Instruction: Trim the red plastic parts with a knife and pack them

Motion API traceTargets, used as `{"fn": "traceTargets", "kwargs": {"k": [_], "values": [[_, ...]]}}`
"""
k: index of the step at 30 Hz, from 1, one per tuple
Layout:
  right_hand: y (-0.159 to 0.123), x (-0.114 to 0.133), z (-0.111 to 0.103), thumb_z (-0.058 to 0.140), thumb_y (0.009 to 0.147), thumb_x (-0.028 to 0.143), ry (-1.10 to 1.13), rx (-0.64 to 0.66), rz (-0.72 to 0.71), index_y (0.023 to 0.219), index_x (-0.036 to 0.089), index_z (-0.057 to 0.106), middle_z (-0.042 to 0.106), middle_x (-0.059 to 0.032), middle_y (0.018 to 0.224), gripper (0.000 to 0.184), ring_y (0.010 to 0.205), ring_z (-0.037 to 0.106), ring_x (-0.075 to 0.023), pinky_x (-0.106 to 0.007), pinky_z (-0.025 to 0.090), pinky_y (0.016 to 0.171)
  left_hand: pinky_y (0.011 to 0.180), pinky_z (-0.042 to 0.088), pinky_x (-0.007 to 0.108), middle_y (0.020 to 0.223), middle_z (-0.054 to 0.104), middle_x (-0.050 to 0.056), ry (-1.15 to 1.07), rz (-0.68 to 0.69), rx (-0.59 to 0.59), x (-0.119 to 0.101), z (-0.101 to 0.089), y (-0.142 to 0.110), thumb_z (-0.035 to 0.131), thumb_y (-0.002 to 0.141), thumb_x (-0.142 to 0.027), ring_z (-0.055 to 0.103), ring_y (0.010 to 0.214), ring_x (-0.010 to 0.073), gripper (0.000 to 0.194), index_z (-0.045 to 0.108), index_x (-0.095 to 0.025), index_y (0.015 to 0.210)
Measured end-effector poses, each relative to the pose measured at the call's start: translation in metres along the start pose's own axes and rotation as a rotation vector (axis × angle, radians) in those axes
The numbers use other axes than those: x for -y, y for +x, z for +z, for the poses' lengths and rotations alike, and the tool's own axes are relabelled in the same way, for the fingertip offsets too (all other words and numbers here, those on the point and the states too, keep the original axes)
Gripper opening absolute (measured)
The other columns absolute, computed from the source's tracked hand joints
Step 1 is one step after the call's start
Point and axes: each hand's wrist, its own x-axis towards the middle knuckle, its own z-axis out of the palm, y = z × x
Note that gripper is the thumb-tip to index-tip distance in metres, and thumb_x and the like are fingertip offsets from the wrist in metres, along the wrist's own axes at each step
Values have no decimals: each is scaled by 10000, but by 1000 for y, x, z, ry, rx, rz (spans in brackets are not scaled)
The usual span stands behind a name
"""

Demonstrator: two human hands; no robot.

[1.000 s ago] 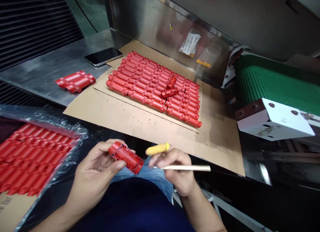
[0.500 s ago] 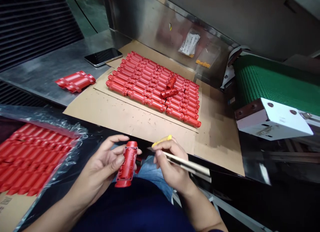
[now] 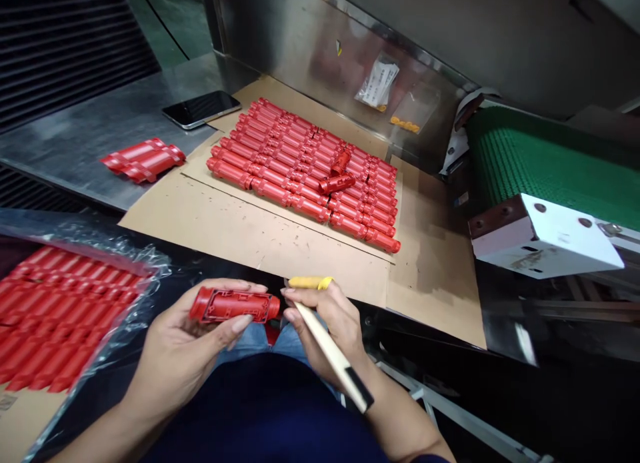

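My left hand (image 3: 183, 343) grips a red moulded plastic tube half (image 3: 234, 306), lying crosswise with its ribbed hollow side up. My right hand (image 3: 330, 330) is just to its right, close to the part's end. That hand holds a slim cream-coloured hand tool (image 3: 325, 350) with a black end, and its tip is hidden by my fingers. One of its fingers wears a yellow finger cot (image 3: 309, 283). Below the hands, a small red piece (image 3: 273, 334) shows on my lap.
Rows of red tubes (image 3: 300, 176) lie on cardboard (image 3: 240, 240), with two loose ones on top. A stack of red parts (image 3: 143, 160) and a phone (image 3: 201, 109) lie on the steel counter (image 3: 85, 136). Red parts fill a plastic bag (image 3: 55, 310). A green conveyor belt (image 3: 550, 163) runs at right.
The red part has turned from upright to crosswise in my left hand. The tool in my right hand has swung from pointing right to pointing down toward me.
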Motion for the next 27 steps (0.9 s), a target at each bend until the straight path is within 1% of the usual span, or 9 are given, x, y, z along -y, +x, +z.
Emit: {"fn": "traceTargets", "kwargs": {"k": [2,5,8,11,14,17,20,23,27], "values": [[0,1,-3,742,1111,105,37,14,-107,1440,189,780,878,-149,1264,341,1170,848,-262,-399,744,992,603,646,221,1166,928,107,-56,-54,28,1,1,1,1080,800,-285,829,836,236,410,906,-289,1171],[-1,3,-5,780,1110,142,97,13,-176,1388,197,817,879,-139,1233,285,1036,841,-246,-402,750,906,583,614,209,1153,920,86,-81,-62,40,1,2,2,1053,854,-288,767,747,179,339,890,-290,1151],[-3,1,-3,797,1117,180,83,-28,-168,1326,206,852,864,-153,1238,217,991,820,-237,-384,745,822,574,601,214,1150,904,86,-88,-47,56,1,3,2,1028,890,-288,712,687,142,279,900,-271,1137],[-3,-1,1,762,1148,213,39,-28,-187,1366,215,838,878,-153,1243,232,1036,851,-258,-401,757,844,557,583,211,1145,894,101,-102,-52,43,0,3,0,1036,877,-298,703,696,143,295,900,-240,1132],[-3,-3,3,766,1143,200,35,-29,-223,1419,217,819,891,-148,1252,281,1046,871,-264,-412,761,868,558,590,217,1159,899,113,-102,-63,39,-1,4,-1,1048,858,-310,707,698,148,321,897,-224,1128],[-2,-4,4,770,1133,170,66,-22,-245,1462,205,801,890,-154,1261,332,1057,869,-260,-406,759,880,554,589,214,1164,911,114,-107,-70,32,-2,4,-1,1050,856,-311,711,687,148,334,884,-234,1136],[-3,-4,4,770,1133,173,83,-15,-244,1508,224,782,887,-146,1276,378,1069,867,-262,-405,759,886,569,600,208,1155,923,117,-106,-83,34,-2,3,-2,1057,848,-307,746,719,166,349,868,-249,1135],[-3,-3,4,780,1126,170,85,-21,-240,1491,219,786,889,-141,1258,369,1071,871,-262,-402,755,903,607,619,200,1181,925,116,-101,-85,34,0,2,-3,1060,846,-306,776,773,175,376,862,-263,1162],[-3,0,5,785,1122,158,106,-21,-207,1422,180,799,887,-162,1247,301,1083,874,-266,-402,743,923,636,642,195,1172,929,104,-106,-86,29,0,1,-5,1074,821,-293,819,825,199,398,869,-282,1162]]}}
